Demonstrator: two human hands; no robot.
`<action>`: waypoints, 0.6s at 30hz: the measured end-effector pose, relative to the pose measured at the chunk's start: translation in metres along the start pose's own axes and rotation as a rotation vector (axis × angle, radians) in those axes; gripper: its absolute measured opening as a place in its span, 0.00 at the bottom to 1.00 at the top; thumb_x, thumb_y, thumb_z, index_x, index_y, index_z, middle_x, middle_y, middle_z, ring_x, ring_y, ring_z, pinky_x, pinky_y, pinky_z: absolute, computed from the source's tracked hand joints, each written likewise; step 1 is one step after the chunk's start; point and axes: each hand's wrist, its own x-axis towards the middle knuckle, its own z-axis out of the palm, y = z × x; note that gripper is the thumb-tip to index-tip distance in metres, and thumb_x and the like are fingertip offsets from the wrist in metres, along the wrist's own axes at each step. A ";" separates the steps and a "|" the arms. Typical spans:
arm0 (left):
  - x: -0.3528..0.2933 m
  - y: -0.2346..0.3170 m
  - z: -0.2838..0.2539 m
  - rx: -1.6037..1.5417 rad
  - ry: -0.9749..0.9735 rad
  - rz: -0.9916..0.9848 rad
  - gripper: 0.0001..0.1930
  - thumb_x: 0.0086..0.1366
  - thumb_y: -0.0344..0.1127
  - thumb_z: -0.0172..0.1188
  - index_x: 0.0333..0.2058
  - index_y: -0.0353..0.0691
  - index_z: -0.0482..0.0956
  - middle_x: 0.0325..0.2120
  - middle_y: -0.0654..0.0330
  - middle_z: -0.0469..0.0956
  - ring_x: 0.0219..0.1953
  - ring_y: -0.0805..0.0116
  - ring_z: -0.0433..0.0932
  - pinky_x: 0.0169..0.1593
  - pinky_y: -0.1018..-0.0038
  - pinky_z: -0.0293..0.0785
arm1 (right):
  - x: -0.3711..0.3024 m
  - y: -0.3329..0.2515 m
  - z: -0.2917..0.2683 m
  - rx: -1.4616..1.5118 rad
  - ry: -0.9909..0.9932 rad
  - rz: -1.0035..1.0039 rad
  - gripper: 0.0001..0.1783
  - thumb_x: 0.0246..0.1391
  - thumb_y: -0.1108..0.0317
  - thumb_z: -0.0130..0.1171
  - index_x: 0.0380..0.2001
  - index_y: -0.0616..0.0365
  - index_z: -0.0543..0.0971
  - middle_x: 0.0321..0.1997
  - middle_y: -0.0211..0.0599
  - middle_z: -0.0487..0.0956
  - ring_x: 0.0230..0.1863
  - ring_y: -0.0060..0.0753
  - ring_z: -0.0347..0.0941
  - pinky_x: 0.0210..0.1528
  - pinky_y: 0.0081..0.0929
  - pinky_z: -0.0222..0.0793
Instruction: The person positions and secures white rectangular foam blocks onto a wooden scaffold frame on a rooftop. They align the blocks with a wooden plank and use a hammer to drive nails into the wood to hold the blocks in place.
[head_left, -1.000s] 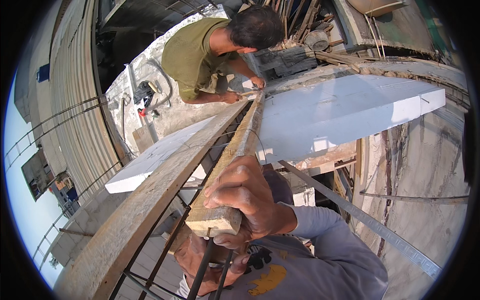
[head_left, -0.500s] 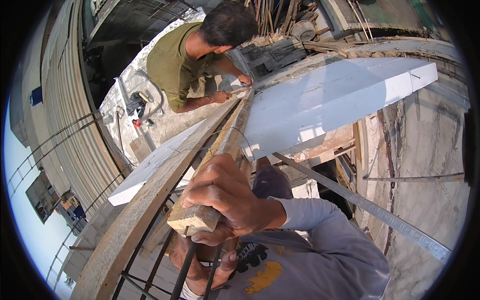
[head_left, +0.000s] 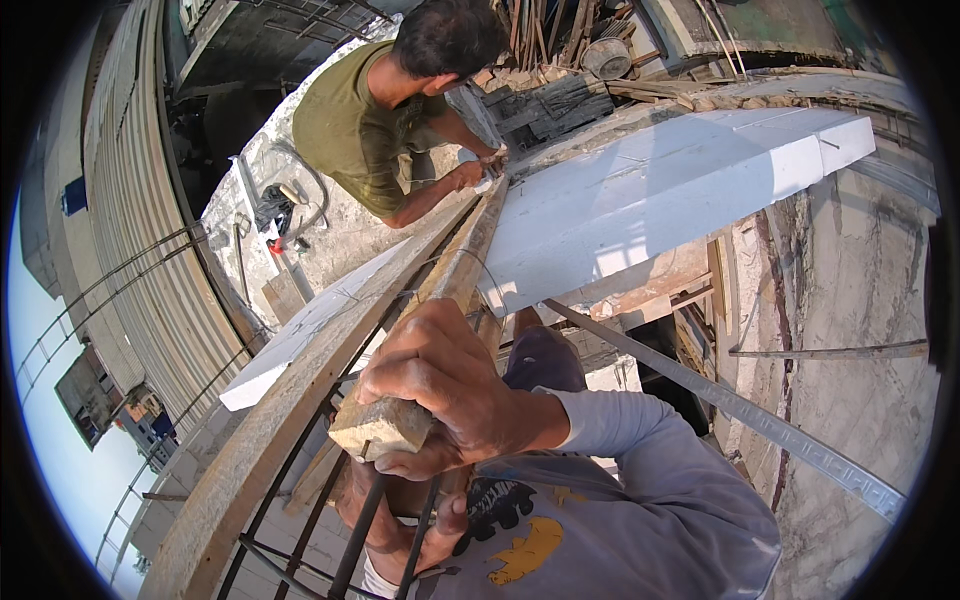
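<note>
My right hand [head_left: 455, 390] grips the near end of a long wooden batten [head_left: 455, 290] that runs away from me toward another person. My left hand [head_left: 400, 520] sits below it, fingers curled around dark steel reinforcing bars [head_left: 355, 540]. At the far end, a person in an olive shirt [head_left: 350, 120] bends over and holds the batten's other end with both hands [head_left: 478, 170]. A wide wooden plank [head_left: 290, 400] lies beside the batten on its left. A large white foam slab [head_left: 660, 200] lies on its right.
A second white foam slab [head_left: 300, 335] lies left of the plank. A long metal strip [head_left: 740, 410] slants across the concrete wall on the right. Hoses and tools [head_left: 280, 210] lie on the ground far below. Scrap timber and a bucket [head_left: 605, 55] are piled behind the other person.
My view has shifted, so the batten end and my right hand sit lower and more to the left. The other person stays bent over the far end.
</note>
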 end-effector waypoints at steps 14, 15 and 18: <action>0.000 -0.001 -0.002 0.048 0.002 0.028 0.48 0.62 0.47 0.67 0.69 0.20 0.54 0.56 0.37 0.75 0.56 0.47 0.82 0.58 0.58 0.78 | -0.001 0.001 0.001 0.003 0.013 0.001 0.34 0.59 0.37 0.67 0.51 0.56 0.75 0.45 0.35 0.78 0.45 0.42 0.72 0.48 0.44 0.63; 0.000 -0.001 -0.002 0.052 0.000 0.031 0.48 0.62 0.47 0.67 0.69 0.19 0.54 0.56 0.37 0.75 0.56 0.47 0.82 0.58 0.58 0.78 | -0.001 0.001 0.001 0.000 0.013 -0.001 0.34 0.59 0.37 0.67 0.51 0.56 0.75 0.46 0.35 0.78 0.45 0.42 0.72 0.48 0.44 0.63; 0.000 -0.001 -0.001 0.056 0.004 0.035 0.48 0.62 0.48 0.67 0.69 0.19 0.54 0.55 0.37 0.76 0.55 0.47 0.82 0.58 0.58 0.78 | -0.004 0.001 0.004 -0.002 0.006 0.008 0.36 0.57 0.35 0.67 0.52 0.55 0.75 0.47 0.35 0.78 0.46 0.42 0.71 0.48 0.45 0.63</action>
